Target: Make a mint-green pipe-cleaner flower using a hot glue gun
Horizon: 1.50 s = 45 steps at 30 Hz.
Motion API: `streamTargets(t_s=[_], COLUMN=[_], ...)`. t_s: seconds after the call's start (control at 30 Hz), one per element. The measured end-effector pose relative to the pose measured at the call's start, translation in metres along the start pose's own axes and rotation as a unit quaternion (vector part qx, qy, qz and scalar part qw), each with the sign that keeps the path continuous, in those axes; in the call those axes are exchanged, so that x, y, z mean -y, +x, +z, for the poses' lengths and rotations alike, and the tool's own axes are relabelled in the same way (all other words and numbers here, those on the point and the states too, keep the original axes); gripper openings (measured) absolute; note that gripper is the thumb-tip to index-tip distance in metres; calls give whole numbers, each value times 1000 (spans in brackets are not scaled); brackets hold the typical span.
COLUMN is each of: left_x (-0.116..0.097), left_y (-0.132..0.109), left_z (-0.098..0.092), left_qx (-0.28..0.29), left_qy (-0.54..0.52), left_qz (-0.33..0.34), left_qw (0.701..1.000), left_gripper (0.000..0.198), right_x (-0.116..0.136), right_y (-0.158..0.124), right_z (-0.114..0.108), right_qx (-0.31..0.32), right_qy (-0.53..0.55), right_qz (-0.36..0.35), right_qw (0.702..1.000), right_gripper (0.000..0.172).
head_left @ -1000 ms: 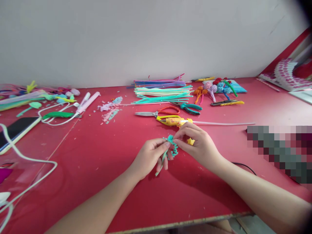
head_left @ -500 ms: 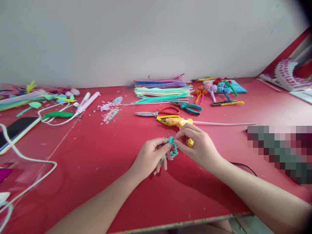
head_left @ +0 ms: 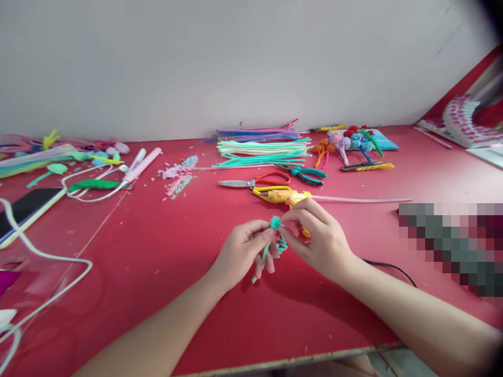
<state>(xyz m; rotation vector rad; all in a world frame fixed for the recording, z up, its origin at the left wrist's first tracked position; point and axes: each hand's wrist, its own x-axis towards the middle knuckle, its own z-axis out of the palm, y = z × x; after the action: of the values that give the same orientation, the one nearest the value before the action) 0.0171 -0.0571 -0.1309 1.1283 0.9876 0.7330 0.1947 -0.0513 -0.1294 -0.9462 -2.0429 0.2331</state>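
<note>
Teal pipe cleaner (head_left: 275, 235), partly coiled, held between my two hands just above the red table (head_left: 157, 251). My left hand (head_left: 241, 251) pinches its straight stem in closed fingers; my right hand (head_left: 314, 235) pinches the fuzzy top end. Yellow glue gun (head_left: 281, 195) and scissors (head_left: 251, 182) lie just beyond.

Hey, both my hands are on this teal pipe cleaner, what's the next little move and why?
Probably another small twist with the right hand while the left hand holds steady. The pipe cleaner is tightly bunched at the top between the fingertips, but loose coils hang below, and its straight tail pokes out under the left hand.
</note>
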Motion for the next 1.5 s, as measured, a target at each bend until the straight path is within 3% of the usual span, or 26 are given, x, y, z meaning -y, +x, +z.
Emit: streamTargets(t_s=[0.9,1.07,1.23,1.37,1.5], left_x=[1,-4,-6,-8,-11], left_y=[2,0,-3,-5,-6], left_z=[-1,0,0,0,0], left_qx=[-21,-36,-67,-52,-33], left_qy=[56,47,46,114,141], left_qz=[29,46,111,187,209], left_qw=[998,997,991,974,967], left_gripper=[24,20,15,14,15], right_x=[-2,2,5,6,5], right_y=[1,0,0,-1,-2], right_z=[0,-3,-6,-6,-5], right_qx=[-3,-19,-45,-38,-41], right_qy=[-47,-5,14,18,3], right_qz=[-19,-21,-17,-54,-82], right_qw=[999,1000,999,998,996], right_gripper=[11,14,21,26,26])
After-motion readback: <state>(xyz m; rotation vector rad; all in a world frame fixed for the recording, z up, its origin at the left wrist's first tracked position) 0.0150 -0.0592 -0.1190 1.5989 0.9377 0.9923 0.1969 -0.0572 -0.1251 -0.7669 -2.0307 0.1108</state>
